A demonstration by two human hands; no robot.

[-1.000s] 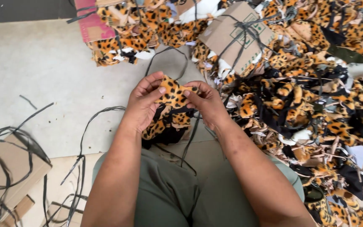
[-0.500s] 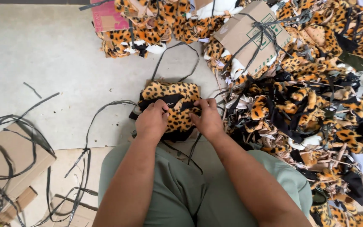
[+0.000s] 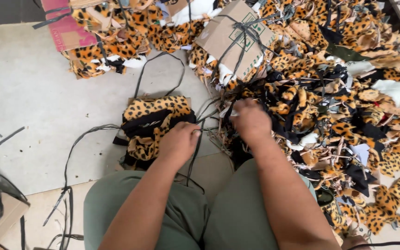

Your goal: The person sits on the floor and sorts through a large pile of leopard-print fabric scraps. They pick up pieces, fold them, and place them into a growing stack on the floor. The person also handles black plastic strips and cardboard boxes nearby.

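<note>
Left hand (image 3: 178, 141) rests curled on near right edge of leopard-print fabric stack (image 3: 156, 125), grip pressed on cloth and black strap (image 3: 195, 148); stack runs away from grip, leftward. Right hand (image 3: 251, 121) closed into scrap pile (image 3: 339, 106), grasp hidden. Beyond: strapped brown cardboard bundle (image 3: 234, 34); far left, pink card (image 3: 65, 28).

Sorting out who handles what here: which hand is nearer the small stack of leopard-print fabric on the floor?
The left hand rests on the stack at its right edge. The right hand is off to the stack's right, reaching into the big scrap pile.
</note>
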